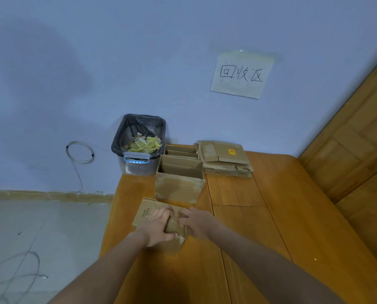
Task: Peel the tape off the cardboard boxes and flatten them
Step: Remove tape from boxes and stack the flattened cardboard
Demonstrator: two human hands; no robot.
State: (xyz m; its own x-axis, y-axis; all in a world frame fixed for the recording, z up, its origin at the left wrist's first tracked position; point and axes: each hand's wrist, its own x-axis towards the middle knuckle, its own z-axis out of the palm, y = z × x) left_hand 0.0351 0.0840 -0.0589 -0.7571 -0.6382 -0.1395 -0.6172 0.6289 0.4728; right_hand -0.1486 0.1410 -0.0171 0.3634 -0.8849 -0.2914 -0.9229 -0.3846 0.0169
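Cardboard box (149, 212) feels light and bendy (I think); my left hand (159, 227) grips its top, my right hand (194, 221) pinches near the right edge.

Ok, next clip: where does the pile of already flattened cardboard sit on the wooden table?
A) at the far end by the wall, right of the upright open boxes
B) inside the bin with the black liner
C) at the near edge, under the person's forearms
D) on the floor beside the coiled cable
A: the flattened cardboard pile lies at the table's far end by the wall, right of the upright open boxes.
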